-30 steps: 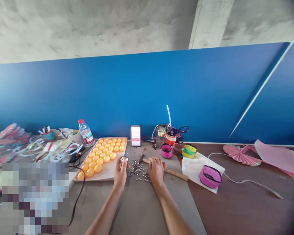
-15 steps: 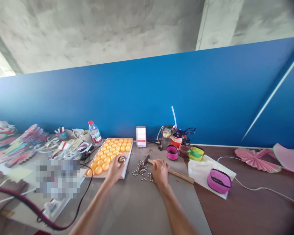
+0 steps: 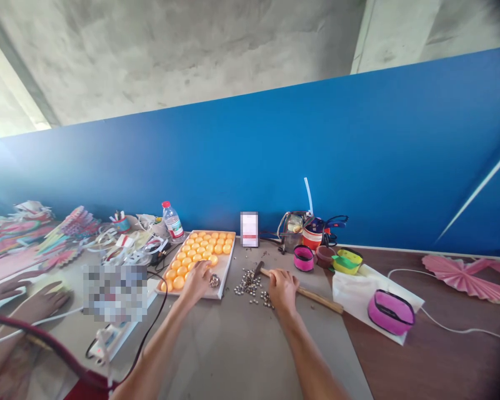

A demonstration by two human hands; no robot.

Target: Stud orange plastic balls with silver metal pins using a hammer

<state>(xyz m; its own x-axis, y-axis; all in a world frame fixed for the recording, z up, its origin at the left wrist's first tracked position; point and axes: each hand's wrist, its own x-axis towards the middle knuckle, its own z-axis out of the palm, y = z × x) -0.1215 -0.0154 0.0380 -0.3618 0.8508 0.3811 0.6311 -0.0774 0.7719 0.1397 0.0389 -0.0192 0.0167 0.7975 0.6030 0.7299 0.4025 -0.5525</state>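
Over the near right part of a white tray (image 3: 229,265), my left hand (image 3: 197,282) has its fingertips closed at an orange ball (image 3: 213,259). Whether that ball is lifted is unclear. Rows of similar orange balls fill much of the tray. A round cluster of shiny metal beads (image 3: 214,280) shows just below my left fingers, apparently on the tray floor. My right hand (image 3: 283,288) is wrapped round the handle of a hammer (image 3: 320,300) lying on the table. Loose metal beads (image 3: 247,283) are heaped beside the hammer head.
Another person's hands (image 3: 45,300) are at the far left, near a power strip (image 3: 108,339) and a dark cable. Behind stand a water bottle (image 3: 173,223) and a corded pot (image 3: 312,236). Pink bands (image 3: 390,312) and a pink paper fan (image 3: 462,278) are at right.
The bead cluster was at my left fingertips and now sits lower, below them. My left fingers have moved to an orange ball. My right hand stays on the hammer; the view has shifted left.
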